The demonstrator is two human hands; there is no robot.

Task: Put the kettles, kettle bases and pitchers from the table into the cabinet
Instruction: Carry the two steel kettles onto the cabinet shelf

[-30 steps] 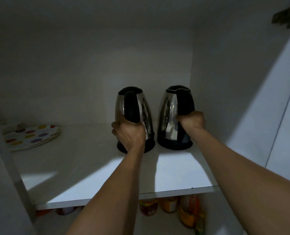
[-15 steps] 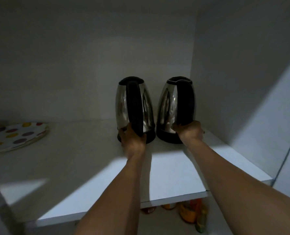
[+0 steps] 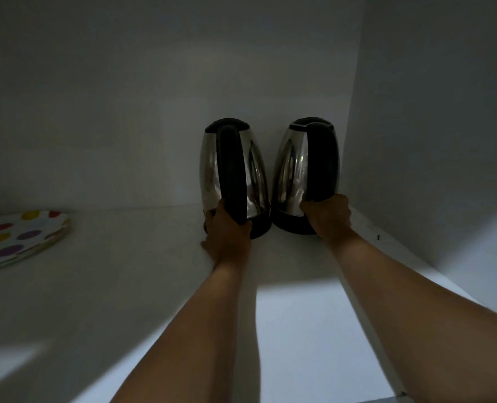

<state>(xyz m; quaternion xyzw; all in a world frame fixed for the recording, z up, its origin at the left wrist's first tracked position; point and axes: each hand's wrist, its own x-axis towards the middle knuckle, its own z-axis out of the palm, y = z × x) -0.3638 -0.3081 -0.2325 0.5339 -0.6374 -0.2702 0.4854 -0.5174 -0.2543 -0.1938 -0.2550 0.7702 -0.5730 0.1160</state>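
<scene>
Steel-bodied, 2 kettles stand upright side by side at the rear right of the cabinet shelf (image 3: 154, 286) — left hand (image 3: 227, 237) grips the left kettle (image 3: 232, 175), right hand (image 3: 327, 216) the right kettle (image 3: 305, 173), each low on its black handle.

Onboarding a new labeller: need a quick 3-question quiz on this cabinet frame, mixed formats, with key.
1. True or false: the left kettle and the right kettle both stand upright on the cabinet shelf.
2. Multiple choice: where does the left hand touch its kettle? A) on the lid B) low on the black handle, near the base C) on the spout
3. Fill in: the polka-dot plate lies on the person's ____ side of the shelf.

Key
1. True.
2. B. The right hand sits equally low on its kettle's handle.
3. Left, well apart from both kettles.
</scene>
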